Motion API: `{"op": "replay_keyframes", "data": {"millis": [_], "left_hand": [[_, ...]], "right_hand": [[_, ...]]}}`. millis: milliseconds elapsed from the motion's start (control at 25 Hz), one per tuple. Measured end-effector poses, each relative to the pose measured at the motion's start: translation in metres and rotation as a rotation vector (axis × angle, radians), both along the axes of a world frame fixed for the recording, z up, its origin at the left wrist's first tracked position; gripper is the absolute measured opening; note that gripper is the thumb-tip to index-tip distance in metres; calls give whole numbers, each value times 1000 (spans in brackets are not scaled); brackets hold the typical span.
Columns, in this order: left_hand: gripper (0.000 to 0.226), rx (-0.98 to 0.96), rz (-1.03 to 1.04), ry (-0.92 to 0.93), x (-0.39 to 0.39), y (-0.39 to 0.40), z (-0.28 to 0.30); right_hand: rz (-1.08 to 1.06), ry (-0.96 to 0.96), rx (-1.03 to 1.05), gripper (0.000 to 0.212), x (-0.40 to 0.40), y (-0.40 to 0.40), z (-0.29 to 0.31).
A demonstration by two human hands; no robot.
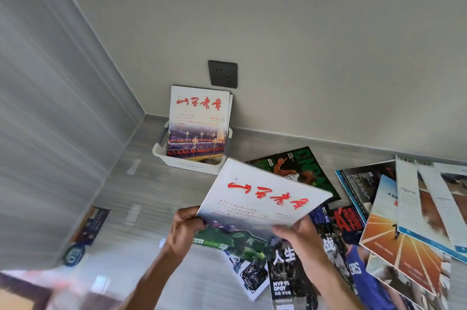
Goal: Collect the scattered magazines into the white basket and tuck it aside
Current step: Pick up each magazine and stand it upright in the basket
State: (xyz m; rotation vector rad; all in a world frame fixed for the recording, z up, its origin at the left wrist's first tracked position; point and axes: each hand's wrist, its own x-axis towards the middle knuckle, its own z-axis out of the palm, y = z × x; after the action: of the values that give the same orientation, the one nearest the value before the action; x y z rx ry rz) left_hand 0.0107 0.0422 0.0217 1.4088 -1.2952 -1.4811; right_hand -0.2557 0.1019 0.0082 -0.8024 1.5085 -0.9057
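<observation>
Both hands are clamped on one white magazine [262,198] with red lettering, held above the floor [141,183]: the left hand [182,231] grips its lower left corner, the right hand [300,234] its lower edge. More magazines [404,221] are scattered over the floor to the right. Near the wall corner the white basket [184,161] is seen, with a matching magazine [199,120] standing upright in it.

Setting: room corner in a home or similar indoor living space. Evidence: plain beige wall [303,31] with dark wall socket [222,74]; grey wood-grain floor [156,183]; low skirting board [316,139]; magazines [404,221] strewn over the floor.
</observation>
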Motion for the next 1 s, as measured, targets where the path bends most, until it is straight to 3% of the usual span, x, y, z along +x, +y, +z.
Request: {"op": "replay_keyframes", "data": {"millis": [120, 280, 400, 600, 800, 920, 1000], "left_hand": [[29, -59, 90, 80, 33, -13, 12], [40, -223, 274, 40, 78, -53, 15], [42, -319, 331, -72, 101, -74, 15], [21, -343, 337, -261, 123, -73, -21], [17, -365, 291, -125, 140, -100, -5], [7, -378, 316, -36, 138, -156, 29], [12, -384, 314, -72, 130, -198, 50]], "right_hand": [[175, 84, -95, 21, 40, -34, 17], [223, 79, -188, 29, 90, -78, 29], [156, 120, -221, 28, 117, -98, 26], [100, 290, -183, 27, 157, -101, -8], [33, 299, -260, 26, 168, -126, 10], [-79, 275, -351, 26, 163, -181, 49], [-194, 216, -354, 24, 161, -218, 69]]}}
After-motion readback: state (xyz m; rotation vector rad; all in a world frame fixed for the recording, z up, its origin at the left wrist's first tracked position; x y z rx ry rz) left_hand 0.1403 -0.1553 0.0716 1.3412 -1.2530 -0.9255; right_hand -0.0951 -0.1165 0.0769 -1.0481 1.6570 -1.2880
